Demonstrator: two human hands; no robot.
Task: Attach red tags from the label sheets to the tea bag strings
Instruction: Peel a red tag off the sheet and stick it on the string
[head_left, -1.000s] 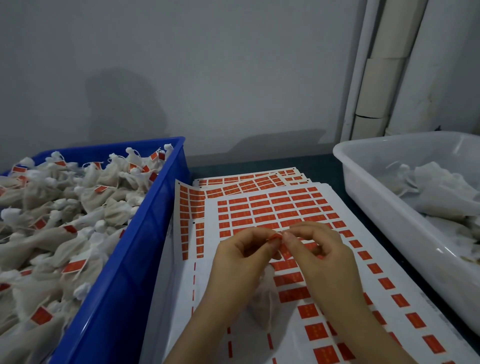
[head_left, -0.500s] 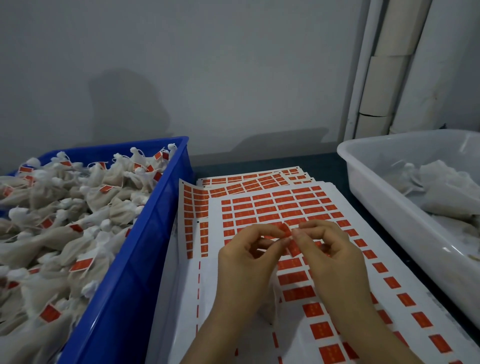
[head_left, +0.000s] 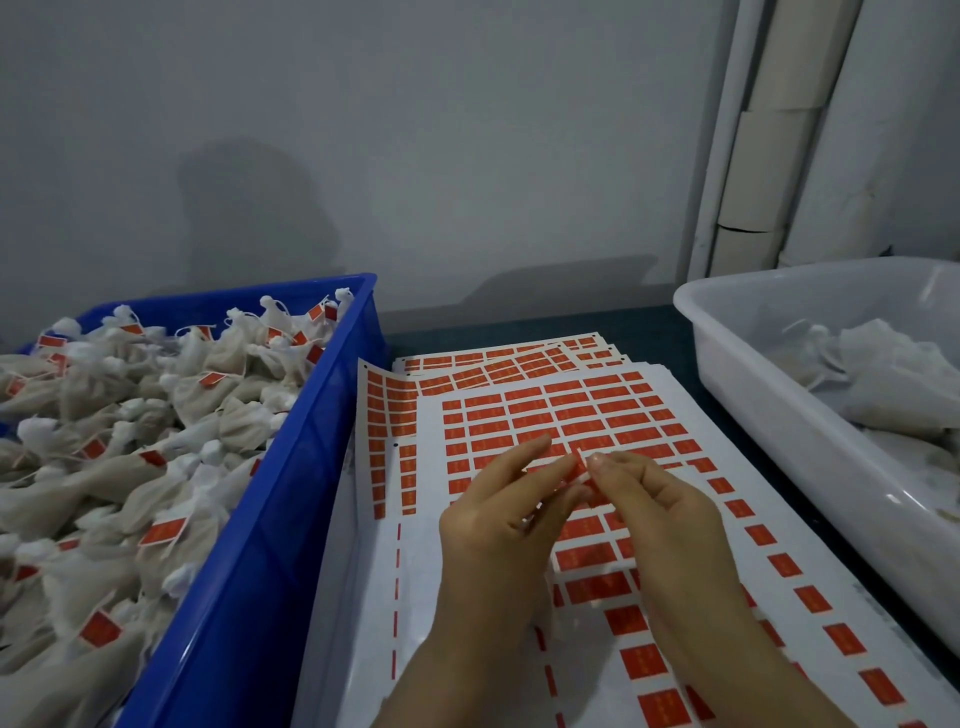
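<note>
Pinching one red tag (head_left: 578, 464), left hand (head_left: 501, 525) and right hand (head_left: 657, 514) (each grip fingertip-tight) hover above label sheets (head_left: 363, 597).

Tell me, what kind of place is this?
Probably a small packing workshop: a blue crate heaped with tagged tea bags, stacked sheets of red labels, and a white tub holding more bags.

Bare forearms (head_left: 447, 670); left hand (head_left: 498, 525); right hand (head_left: 660, 514)
</note>
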